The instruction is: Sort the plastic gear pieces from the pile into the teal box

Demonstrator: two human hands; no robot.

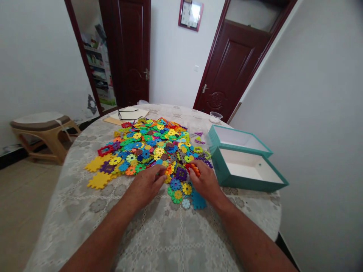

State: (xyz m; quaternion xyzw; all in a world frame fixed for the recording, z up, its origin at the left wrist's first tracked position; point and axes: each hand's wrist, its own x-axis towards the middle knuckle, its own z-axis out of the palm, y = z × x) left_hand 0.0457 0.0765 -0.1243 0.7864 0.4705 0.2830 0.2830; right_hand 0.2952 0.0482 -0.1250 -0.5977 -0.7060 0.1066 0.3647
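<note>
A large heap of colourful plastic interlocking pieces (159, 150), many shaped like notched flowers, covers the middle of the table. At its right front edge, my right hand (204, 179) is closed around red and orange interlocking pieces (195, 169). My left hand (148, 184) rests at the front of the heap, thumb and forefinger curled close together; whatever is between them, if anything, cannot be made out. Between the hands lies a purple square piece (181, 173). Nearer me are a blue flower piece (176, 184), a yellow one (186, 188) and a flat blue notched piece (198, 200).
A teal box (252, 182) and its matching other half (241, 132) stand at the right. Eyeglasses (130, 110) lie on papers at the back left. A clear plastic bowl (216, 115) sits at the far edge. A stool (45, 128) stands left of the round table.
</note>
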